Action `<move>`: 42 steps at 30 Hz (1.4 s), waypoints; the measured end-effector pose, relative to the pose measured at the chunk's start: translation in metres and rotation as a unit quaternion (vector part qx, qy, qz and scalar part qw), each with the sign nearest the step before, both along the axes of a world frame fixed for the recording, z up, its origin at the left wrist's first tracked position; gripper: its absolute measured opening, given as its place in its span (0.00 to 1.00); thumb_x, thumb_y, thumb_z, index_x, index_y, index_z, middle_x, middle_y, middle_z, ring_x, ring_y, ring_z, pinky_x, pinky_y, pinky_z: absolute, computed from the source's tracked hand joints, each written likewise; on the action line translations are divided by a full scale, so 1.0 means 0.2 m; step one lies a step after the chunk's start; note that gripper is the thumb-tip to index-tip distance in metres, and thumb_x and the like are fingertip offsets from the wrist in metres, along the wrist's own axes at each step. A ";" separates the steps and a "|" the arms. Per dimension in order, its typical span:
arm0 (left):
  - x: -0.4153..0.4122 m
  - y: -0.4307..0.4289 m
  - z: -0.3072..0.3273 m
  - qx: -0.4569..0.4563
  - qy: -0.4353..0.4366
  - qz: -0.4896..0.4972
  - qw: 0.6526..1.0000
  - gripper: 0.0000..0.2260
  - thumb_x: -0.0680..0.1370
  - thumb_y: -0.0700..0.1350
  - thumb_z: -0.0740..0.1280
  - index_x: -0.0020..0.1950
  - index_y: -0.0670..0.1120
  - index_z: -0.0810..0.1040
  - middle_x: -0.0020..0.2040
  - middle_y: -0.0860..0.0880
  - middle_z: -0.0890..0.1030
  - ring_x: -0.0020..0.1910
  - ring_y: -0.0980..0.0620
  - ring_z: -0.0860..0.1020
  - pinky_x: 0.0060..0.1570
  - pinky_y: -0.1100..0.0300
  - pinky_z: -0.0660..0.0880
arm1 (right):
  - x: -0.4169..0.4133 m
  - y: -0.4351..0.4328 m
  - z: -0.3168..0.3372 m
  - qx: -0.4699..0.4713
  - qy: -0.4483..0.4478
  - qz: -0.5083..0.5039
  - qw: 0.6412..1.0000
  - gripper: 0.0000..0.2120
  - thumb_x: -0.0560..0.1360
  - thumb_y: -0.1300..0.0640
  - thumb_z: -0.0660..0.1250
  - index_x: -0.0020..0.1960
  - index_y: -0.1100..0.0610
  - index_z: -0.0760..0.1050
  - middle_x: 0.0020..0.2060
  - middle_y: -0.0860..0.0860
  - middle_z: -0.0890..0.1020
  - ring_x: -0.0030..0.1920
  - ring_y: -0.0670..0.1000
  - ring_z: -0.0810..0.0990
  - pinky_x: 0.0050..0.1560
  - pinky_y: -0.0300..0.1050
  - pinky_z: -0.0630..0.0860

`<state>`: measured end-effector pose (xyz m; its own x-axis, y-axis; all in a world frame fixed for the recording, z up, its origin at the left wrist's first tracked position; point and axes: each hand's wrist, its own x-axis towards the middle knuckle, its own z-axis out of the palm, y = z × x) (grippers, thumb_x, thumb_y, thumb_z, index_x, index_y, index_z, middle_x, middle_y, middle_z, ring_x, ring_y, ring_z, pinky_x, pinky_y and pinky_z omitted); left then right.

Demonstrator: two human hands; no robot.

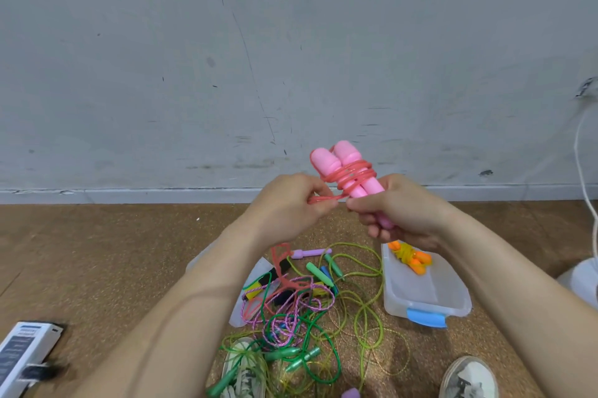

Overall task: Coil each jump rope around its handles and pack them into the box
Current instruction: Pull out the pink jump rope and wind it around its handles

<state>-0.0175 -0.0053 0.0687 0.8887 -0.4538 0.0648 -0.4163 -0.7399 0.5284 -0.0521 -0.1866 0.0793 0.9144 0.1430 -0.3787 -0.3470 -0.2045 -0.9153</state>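
at lower left, carton (pixel 22 355) print is unreadable; right hand (pixel 399 214) grips pink handles (pixel 343 165).

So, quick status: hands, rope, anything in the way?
Left grip pinches loose loop of pink rope; right grip holds its handles. Rope mostly coiled, not yet boxed. Box open, one orange rope inside; nothing blocking.

A person's right hand (pixel 401 213) grips two pink handles (pixel 346 164) held side by side, with pink rope (pixel 354 176) wound around them. The left hand (pixel 288 206) pinches the rope's loose end. Below, on the brown floor (pixel 113 252), tangled ropes (pixel 301 310) lie beside a clear box (pixel 427 299) holding an orange coiled rope (pixel 411 257).
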 end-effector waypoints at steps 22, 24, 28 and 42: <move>-0.09 -0.04 0.08 0.186 -0.228 -0.110 0.949 0.10 0.77 0.52 0.64 0.53 0.50 0.81 0.45 0.47 0.82 0.47 0.45 0.78 0.41 0.55 0.70 | 0.03 0.11 -0.12 -0.574 -0.163 0.150 0.788 0.06 0.75 0.56 0.62 0.43 0.56 0.66 0.36 0.51 0.73 0.44 0.59 0.76 0.38 0.43 0.66; -0.08 -0.03 0.08 0.130 -0.216 -0.130 0.959 0.08 0.76 0.51 0.66 0.50 0.50 0.82 0.43 0.48 0.83 0.46 0.46 0.79 0.42 0.55 0.72 | 0.04 0.11 -0.13 -0.572 -0.143 0.195 0.784 0.05 0.74 0.57 0.63 0.44 0.57 0.70 0.38 0.52 0.75 0.41 0.57 0.75 0.37 0.44 0.68; -0.06 -0.01 0.06 0.057 -0.101 -0.116 0.986 0.07 0.76 0.50 0.68 0.45 0.48 0.81 0.33 0.55 0.79 0.37 0.55 0.78 0.39 0.59 0.71 | -0.01 0.16 -0.11 -0.538 -0.153 0.270 0.784 0.23 0.69 0.40 0.71 0.55 0.54 0.74 0.46 0.51 0.78 0.49 0.54 0.78 0.46 0.44 0.74; 0.00 0.16 0.08 -0.129 0.448 -0.196 0.863 0.07 0.72 0.41 0.69 0.33 0.48 0.78 0.22 0.49 0.71 0.19 0.58 0.63 0.19 0.69 0.57 | -0.11 0.15 0.08 -0.315 0.000 0.457 0.832 0.25 0.75 0.36 0.62 0.38 0.58 0.77 0.22 0.46 0.72 0.27 0.50 0.70 0.29 0.39 0.67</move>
<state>-0.0174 0.0263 0.0849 0.4162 -0.8043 -0.4240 0.0527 -0.4442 0.8944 -0.0746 -0.1563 0.0954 0.5329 0.5507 -0.6425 0.2165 -0.8227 -0.5256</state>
